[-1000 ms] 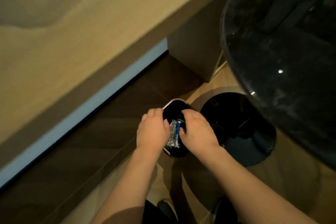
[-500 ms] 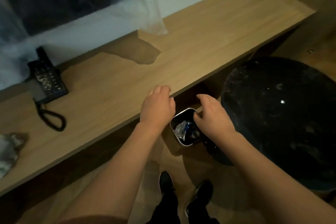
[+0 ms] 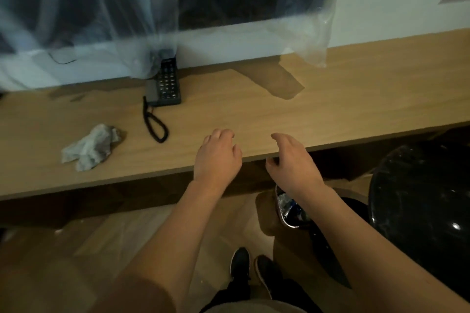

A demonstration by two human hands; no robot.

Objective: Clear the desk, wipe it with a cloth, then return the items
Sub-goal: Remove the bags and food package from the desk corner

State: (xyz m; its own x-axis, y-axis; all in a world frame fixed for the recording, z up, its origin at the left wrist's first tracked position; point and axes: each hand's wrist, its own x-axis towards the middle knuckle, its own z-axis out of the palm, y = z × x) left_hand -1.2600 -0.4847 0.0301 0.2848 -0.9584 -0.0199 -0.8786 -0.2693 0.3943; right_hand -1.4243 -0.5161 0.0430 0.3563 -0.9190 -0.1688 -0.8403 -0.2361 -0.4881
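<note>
A long wooden desk (image 3: 254,119) runs across the view. A crumpled grey cloth (image 3: 90,146) lies on its left part. A black corded telephone (image 3: 165,85) stands at the back, its coiled cord trailing toward the front. My left hand (image 3: 217,157) hovers over the desk's front edge, fingers loosely curled, holding nothing. My right hand (image 3: 290,160) hangs just past the edge beside it, fingers relaxed and empty. Below my right forearm a small black bin (image 3: 288,211) on the floor holds crumpled wrappers.
A round black stool or table (image 3: 422,201) stands at the right, close to the bin. Clear plastic sheeting (image 3: 312,40) hangs over a dark screen at the back and touches the desk. My shoes (image 3: 251,267) are on the wood floor.
Both hands have risen from the bin on the floor to the desk's front edge, leaving the wrappers in it. The view has swung up and left, bringing in the cloth and telephone.
</note>
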